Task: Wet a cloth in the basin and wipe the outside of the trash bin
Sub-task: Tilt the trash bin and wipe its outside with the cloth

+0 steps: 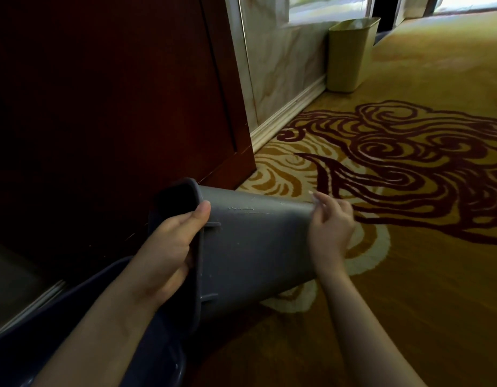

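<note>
Grey plastic trash bin (250, 247) held tipped on its side low centre of the head view, long axis running 9 to 3 o'clock, open mouth toward 9, base toward 3, above patterned yellow carpet (409, 275). Left hand (169, 247) clamps the rim at the bin's 9 o'clock end, thumb outside, fingers inside. Right hand (329, 227) curled against the base at 3 o'clock; whether it pinches anything, cannot tell; beige bin (350, 57) stands at 1 o'clock by the wall.
</note>
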The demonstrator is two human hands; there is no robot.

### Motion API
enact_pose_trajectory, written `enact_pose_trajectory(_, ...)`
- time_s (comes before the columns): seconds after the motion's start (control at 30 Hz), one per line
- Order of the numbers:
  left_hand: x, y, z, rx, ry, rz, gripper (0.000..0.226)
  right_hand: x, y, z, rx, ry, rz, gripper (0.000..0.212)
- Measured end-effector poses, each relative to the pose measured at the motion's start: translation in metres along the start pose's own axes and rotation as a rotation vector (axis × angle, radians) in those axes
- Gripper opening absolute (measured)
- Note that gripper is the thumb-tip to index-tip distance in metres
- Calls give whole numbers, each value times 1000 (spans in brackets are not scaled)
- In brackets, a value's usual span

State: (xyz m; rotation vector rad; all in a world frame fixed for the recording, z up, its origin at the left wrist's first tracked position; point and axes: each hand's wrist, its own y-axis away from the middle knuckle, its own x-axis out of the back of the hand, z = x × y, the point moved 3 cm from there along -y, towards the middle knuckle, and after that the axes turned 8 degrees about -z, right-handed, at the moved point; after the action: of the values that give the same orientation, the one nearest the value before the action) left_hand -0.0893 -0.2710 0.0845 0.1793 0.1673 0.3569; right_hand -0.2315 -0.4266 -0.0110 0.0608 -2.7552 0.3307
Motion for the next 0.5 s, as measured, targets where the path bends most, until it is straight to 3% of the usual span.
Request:
enact_pose_trajectory(0.17,-1,2,5,69,155,-87,31,-24,67,-103,447,-167,-253,27)
enact_pose_trajectory(0.27,-3,2,10,105,218,-69,38,-27,93,-108,477,-220,-233,27)
enact_pose_trajectory(0.43,1,-10,12,159,-16,243,38,-29,99,-82,583,-140,-221,32)
enact_pose_trajectory(0.5,3,-12,12,141,-11,277,35,-25,86,-52,490,-61,-166,31)
